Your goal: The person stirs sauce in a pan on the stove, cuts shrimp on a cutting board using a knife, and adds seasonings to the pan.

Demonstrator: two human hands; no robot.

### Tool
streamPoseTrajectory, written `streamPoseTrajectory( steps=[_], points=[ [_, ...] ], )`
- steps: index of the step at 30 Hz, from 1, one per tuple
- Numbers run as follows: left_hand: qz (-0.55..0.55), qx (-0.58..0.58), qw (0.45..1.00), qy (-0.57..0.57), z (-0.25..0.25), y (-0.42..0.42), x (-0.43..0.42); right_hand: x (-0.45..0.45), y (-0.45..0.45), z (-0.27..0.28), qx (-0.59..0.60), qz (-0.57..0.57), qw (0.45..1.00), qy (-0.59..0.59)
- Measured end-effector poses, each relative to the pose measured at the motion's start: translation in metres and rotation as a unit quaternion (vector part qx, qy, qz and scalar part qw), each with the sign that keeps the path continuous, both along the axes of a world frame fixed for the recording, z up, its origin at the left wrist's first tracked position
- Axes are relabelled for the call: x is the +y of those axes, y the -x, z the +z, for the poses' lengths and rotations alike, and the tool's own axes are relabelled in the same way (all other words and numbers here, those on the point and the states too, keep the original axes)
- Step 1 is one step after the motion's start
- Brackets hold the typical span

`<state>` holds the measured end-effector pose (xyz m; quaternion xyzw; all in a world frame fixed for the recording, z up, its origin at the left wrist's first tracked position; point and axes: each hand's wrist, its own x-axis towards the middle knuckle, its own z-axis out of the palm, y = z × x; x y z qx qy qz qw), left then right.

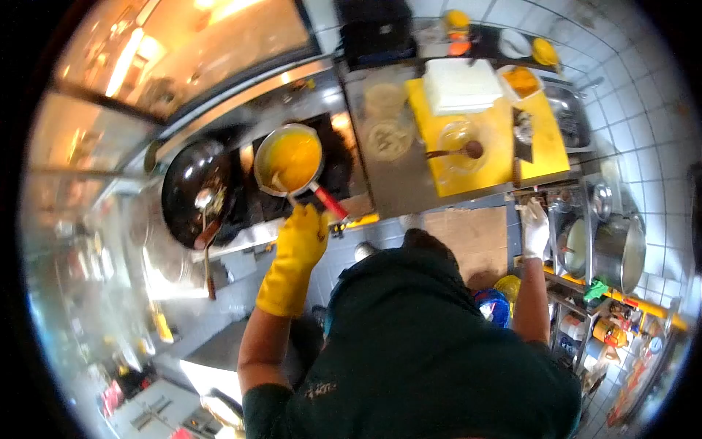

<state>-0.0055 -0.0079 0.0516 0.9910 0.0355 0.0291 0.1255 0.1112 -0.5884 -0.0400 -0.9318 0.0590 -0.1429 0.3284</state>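
Note:
My left hand [301, 233], in a long yellow rubber glove, is closed around the handle of a spoon [280, 183]. The spoon's other end dips into yellow-orange liquid [295, 155] in a saucepan [260, 175] on the stove. The pan's red handle [329, 200] points toward my body, just right of the glove. My right hand [535, 228], in a white glove, is at the front edge of the counter beside the shelving. Its fingers look closed; what they grip is too small and blurred to make out. A dark knife handle [517, 174] lies close above it.
A black wok [183, 183] with a ladle [206, 212] sits left of the saucepan. Yellow cutting boards [486, 172] carry a white box [461, 84] and a clear bowl [459, 135]. Large metal pots [621, 252] stand at right. Cardboard [468, 241] lies on the floor.

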Motion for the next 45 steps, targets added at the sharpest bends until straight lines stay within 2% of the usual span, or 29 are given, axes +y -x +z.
streamPoseTrajectory(
  steps=[1, 3, 5, 7, 9, 10, 11, 12, 13, 15, 17, 20, 21, 23, 25, 26, 29, 31, 33, 34, 35, 37, 38, 39, 41, 42, 45],
  points=[
    [0.002, -0.007, 1.0, 0.003, 0.01, -0.003, -0.01, 0.015, -0.022, 0.023, 0.016, -0.017, 1.0, 0.021],
    [-0.003, -0.021, 0.999, 0.026, 0.022, -0.016, -0.02, 0.018, -0.075, 0.02, -0.073, 0.005, 0.996, 0.054],
    [-0.025, -0.129, 0.987, 0.095, 0.02, -0.036, -0.018, 0.063, -0.12, 0.069, -0.067, 0.015, 0.998, -0.013],
    [0.047, -0.092, 0.99, 0.092, 0.008, -0.046, -0.014, 0.083, -0.168, 0.086, -0.06, 0.068, 0.996, -0.013],
    [0.07, -0.052, 0.995, 0.044, -0.001, -0.049, -0.023, 0.093, -0.22, 0.084, -0.121, 0.097, 0.983, 0.098],
    [0.073, -0.016, 0.997, 0.034, -0.001, -0.049, -0.029, 0.101, -0.249, 0.085, -0.142, 0.144, 0.978, 0.044],
    [0.084, 0.022, 0.996, 0.024, 0.0, -0.046, -0.035, 0.12, -0.264, 0.104, -0.133, 0.146, 0.979, 0.043],
    [0.094, 0.023, 0.995, 0.028, 0.007, -0.047, -0.046, 0.127, -0.295, 0.103, -0.198, 0.195, 0.958, 0.068],
    [0.114, 0.023, 0.992, 0.043, 0.015, -0.053, -0.053, 0.147, -0.314, 0.121, -0.163, 0.208, 0.964, 0.017],
    [0.108, -0.062, 0.988, 0.088, 0.02, -0.067, -0.049, 0.163, -0.378, 0.116, -0.242, 0.271, 0.925, 0.106],
    [0.128, -0.138, 0.979, 0.083, 0.003, -0.072, -0.04, 0.188, -0.412, 0.134, -0.167, 0.282, 0.935, 0.136],
    [0.194, -0.005, 0.981, 0.017, -0.002, -0.074, -0.054, 0.213, -0.471, 0.132, -0.114, 0.304, 0.921, 0.215],
    [0.181, -0.014, 0.983, -0.008, 0.007, -0.076, -0.068, 0.222, -0.479, 0.14, -0.081, 0.313, 0.914, 0.243],
    [0.17, -0.032, 0.984, 0.048, 0.025, -0.084, -0.077, 0.24, -0.487, 0.15, -0.043, 0.326, 0.905, 0.268],
    [0.186, -0.077, 0.972, 0.119, 0.017, -0.088, -0.063, 0.256, -0.495, 0.16, 0.021, 0.34, 0.885, 0.317],
    [0.193, -0.12, 0.968, 0.104, 0.005, -0.082, -0.057, 0.261, -0.499, 0.161, 0.038, 0.345, 0.882, 0.318],
    [0.26, 0.005, 0.965, 0.029, -0.01, -0.075, -0.061, 0.26, -0.512, 0.158, 0.031, 0.34, 0.879, 0.331],
    [0.267, -0.087, 0.953, 0.116, -0.001, -0.071, -0.065, 0.255, -0.528, 0.141, 0.048, 0.346, 0.886, 0.304],
    [0.269, -0.179, 0.925, 0.2, 0.011, -0.064, -0.07, 0.252, -0.536, 0.132, 0.049, 0.357, 0.891, 0.276],
    [0.288, -0.211, 0.914, 0.194, 0.016, -0.06, -0.07, 0.25, -0.539, 0.129, 0.041, 0.363, 0.894, 0.261],
    [0.336, -0.244, 0.872, 0.258, 0.011, -0.055, -0.067, 0.249, -0.539, 0.129, 0.032, 0.37, 0.896, 0.245],
    [0.42, -0.301, 0.766, 0.381, -0.019, -0.041, -0.055, 0.247, -0.54, 0.127, 0.022, 0.347, 0.905, 0.245],
    [0.435, -0.356, 0.69, 0.456, -0.042, -0.035, -0.042, 0.245, -0.541, 0.127, 0.018, 0.335, 0.909, 0.247],
    [0.467, -0.375, 0.609, 0.521, -0.039, -0.035, -0.034, 0.242, -0.541, 0.13, 0.014, 0.33, 0.913, 0.241],
    [0.495, -0.429, 0.518, 0.55, -0.033, -0.034, -0.03, 0.236, -0.54, 0.136, 0.007, 0.322, 0.919, 0.23],
    [0.499, -0.442, 0.491, 0.561, -0.035, -0.032, -0.027, 0.233, -0.54, 0.142, 0.026, 0.321, 0.922, 0.214],
    [0.49, -0.483, 0.463, 0.559, -0.055, -0.033, -0.013, 0.219, -0.528, 0.167, -0.011, 0.324, 0.92, 0.22]
  ],
)
